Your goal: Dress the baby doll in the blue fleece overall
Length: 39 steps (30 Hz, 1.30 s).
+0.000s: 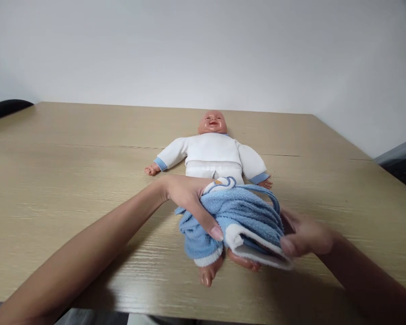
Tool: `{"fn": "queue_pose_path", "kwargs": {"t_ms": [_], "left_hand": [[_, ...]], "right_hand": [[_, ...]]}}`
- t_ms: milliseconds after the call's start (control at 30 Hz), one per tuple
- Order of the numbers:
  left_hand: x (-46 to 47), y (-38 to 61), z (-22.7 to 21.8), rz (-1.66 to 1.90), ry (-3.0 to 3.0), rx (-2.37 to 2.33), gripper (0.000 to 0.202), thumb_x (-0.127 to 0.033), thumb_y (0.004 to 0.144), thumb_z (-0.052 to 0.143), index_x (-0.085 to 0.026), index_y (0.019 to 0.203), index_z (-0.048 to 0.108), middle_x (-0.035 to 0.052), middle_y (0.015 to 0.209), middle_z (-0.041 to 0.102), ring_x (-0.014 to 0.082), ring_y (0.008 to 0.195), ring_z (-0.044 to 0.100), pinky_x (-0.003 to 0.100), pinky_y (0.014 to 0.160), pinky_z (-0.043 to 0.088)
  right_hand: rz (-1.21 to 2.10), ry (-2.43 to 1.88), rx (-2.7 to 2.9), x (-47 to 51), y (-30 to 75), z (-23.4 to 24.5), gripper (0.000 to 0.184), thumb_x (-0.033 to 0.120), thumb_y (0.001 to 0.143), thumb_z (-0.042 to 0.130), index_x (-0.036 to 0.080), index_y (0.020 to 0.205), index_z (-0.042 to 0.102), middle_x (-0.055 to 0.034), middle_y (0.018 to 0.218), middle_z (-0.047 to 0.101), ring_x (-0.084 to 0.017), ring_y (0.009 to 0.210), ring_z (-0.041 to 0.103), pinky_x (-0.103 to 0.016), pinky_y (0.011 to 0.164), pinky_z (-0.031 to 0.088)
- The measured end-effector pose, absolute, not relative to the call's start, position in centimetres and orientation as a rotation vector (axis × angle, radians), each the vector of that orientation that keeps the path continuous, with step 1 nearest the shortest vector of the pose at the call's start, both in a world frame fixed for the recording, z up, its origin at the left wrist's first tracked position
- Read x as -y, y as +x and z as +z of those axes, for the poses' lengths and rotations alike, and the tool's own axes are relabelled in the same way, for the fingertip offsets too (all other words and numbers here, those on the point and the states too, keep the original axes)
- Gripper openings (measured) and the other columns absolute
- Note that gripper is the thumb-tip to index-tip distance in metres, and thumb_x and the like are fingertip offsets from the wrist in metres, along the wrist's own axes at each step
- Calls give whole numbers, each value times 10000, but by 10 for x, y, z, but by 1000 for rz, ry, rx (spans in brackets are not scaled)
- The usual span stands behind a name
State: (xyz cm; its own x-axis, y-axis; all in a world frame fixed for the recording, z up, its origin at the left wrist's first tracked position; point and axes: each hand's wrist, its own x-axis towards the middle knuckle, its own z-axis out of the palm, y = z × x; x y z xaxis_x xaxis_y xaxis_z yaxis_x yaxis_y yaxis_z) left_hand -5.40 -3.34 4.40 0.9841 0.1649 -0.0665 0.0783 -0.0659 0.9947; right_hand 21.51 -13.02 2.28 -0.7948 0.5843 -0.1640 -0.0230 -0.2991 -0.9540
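A baby doll point(212, 151) in a white long-sleeved top lies on its back on the wooden table point(71, 180), head away from me. A bunched blue terry garment point(237, 216) with white cuffs covers its legs; both bare feet stick out below. My left hand point(192, 201) grips the left side of the blue garment, thumb pressed on the cloth. From the right, my right hand point(301, 237) pinches the garment's white-trimmed edge near the doll's foot.
A white wall rises behind the table. A dark chair back point(5, 108) shows at the far left, and a dark piece of furniture point(404, 164) stands beyond the table's right edge. The table's near edge runs just below the doll's feet.
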Motion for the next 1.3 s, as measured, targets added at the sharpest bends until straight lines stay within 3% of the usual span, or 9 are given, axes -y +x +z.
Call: {"fn": "queue_pose_path", "kwargs": {"t_ms": [100,167,333,600,767,900,1033,1233,1300], "left_hand": [[33,-55,40,-8,1633,-130,851,-464,608,1061,-130,1332,762,99,1193,836,320,1187,781,341,1060,634],[31,-56,36,-36,1645,-126,766,-455,629,1051,-128,1265,778,98,1204,830,311,1192,771,342,1083,621],[27,-55,27,-48,1673,-120,662,-429,694,1022,-133,1233,779,101,1215,825,294,1147,780,336,1053,636],[26,-60,28,38,1619,-152,865,-437,707,1005,-139,1454,685,134,1358,780,350,1275,746,382,1104,614],[28,-60,22,50,1483,-170,973,-519,681,983,-182,1525,635,151,1402,768,381,1261,752,427,1056,643],[35,-53,32,92,1519,-146,1018,-437,720,990,-185,1611,568,147,1462,740,364,1353,704,446,1167,577],[42,-50,39,173,1631,-265,763,-416,881,879,-200,1566,619,97,1544,689,309,1451,628,417,1265,476],[45,-48,36,160,1786,-415,283,-397,984,695,-170,1145,748,43,1210,787,260,1178,723,357,1072,559],[48,-44,37,145,1827,-339,215,-351,999,657,-180,1114,717,32,1187,770,237,1148,718,335,1051,558]], "right_hand": [[2176,-656,1664,132,211,29,473,543,812,930,180,1068,764,-34,831,741,-207,739,703,-291,673,596],[2030,-751,1671,133,211,27,383,452,878,908,194,1126,773,-44,908,773,-223,850,747,-306,791,626],[1631,-967,1501,133,213,11,528,466,939,865,236,1397,739,-78,1218,820,-292,1150,766,-349,982,634],[1667,-925,1634,132,215,8,711,437,914,899,245,1540,623,-108,1372,781,-326,1296,731,-420,1107,601],[1596,-974,1741,133,218,1,603,446,964,841,232,1497,656,-124,1454,742,-353,1353,701,-489,1183,551],[1521,-987,1732,129,218,-3,607,457,967,834,240,1504,651,-115,1471,736,-353,1375,684,-474,1189,539],[1505,-1035,1597,125,214,1,535,473,947,837,228,1406,712,-88,1392,772,-323,1272,717,-407,1100,580],[1496,-1269,1223,170,197,1,468,523,938,764,206,1282,761,-65,930,801,-293,845,736,-367,714,618],[1432,-1369,1243,199,193,-10,451,505,989,727,231,1346,744,-98,1000,817,-345,975,769,-423,813,662]]}}
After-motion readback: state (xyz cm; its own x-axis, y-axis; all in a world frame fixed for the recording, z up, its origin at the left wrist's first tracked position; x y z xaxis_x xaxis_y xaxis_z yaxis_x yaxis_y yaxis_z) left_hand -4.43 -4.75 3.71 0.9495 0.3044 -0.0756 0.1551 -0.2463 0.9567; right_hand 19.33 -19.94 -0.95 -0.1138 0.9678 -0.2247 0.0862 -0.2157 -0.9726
